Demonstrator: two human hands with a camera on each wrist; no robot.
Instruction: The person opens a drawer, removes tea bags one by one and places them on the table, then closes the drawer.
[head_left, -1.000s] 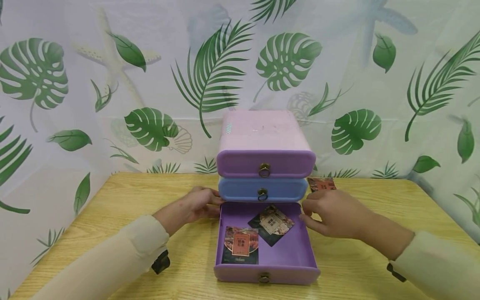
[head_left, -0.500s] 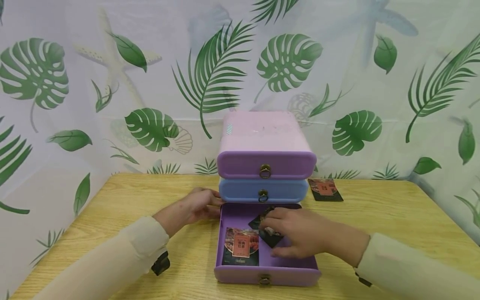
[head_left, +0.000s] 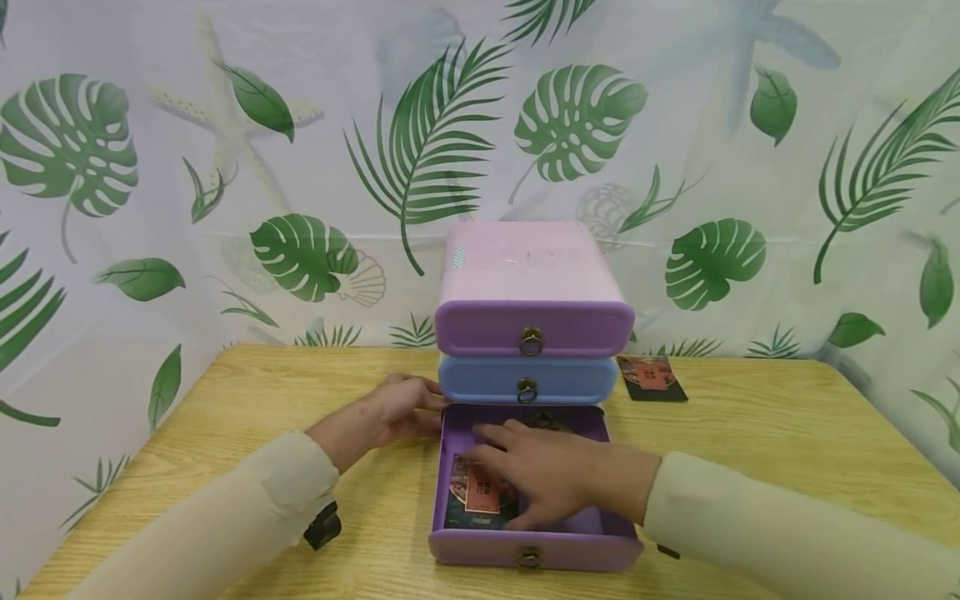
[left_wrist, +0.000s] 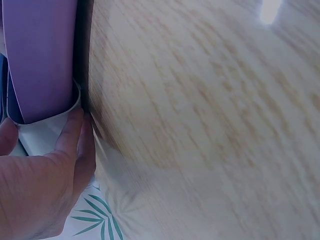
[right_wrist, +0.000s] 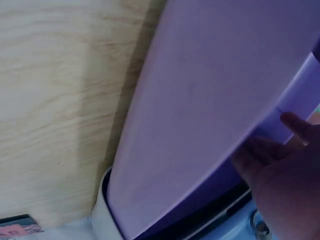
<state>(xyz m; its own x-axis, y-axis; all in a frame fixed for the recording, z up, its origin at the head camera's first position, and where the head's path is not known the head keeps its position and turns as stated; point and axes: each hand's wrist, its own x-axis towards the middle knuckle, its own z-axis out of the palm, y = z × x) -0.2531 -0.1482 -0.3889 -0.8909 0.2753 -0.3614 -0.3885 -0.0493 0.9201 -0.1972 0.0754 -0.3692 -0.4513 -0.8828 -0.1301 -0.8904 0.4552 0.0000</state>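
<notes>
A purple bottom drawer [head_left: 536, 550] is pulled out of a stacked drawer unit [head_left: 528, 262]. Inside it, at the left, lies a flat dark printed packet with a red label [head_left: 483, 508]. A second dark packet [head_left: 546, 418] lies further back, mostly covered by my right hand [head_left: 551, 471]. That hand reaches over the drawer, its fingers spread above the red-labelled packet; whether they touch it, I cannot tell. My left hand [head_left: 397, 410] rests against the unit's left side. In the left wrist view, its straight fingers [left_wrist: 72, 132] lie along the white casing [left_wrist: 45, 132] around the drawer.
Above the open drawer sit a closed blue drawer [head_left: 480, 382] and a closed purple one [head_left: 480, 329], each with a ring pull. Another red-labelled packet [head_left: 651, 379] lies on the wooden table [head_left: 765, 433] right of the unit. A leaf-print cloth [head_left: 300, 167] hangs behind.
My right hand has moved left, from beside the drawer's right edge, across the back packet, to above the red-labelled packet. The left hand and the drawers have stayed put.
</notes>
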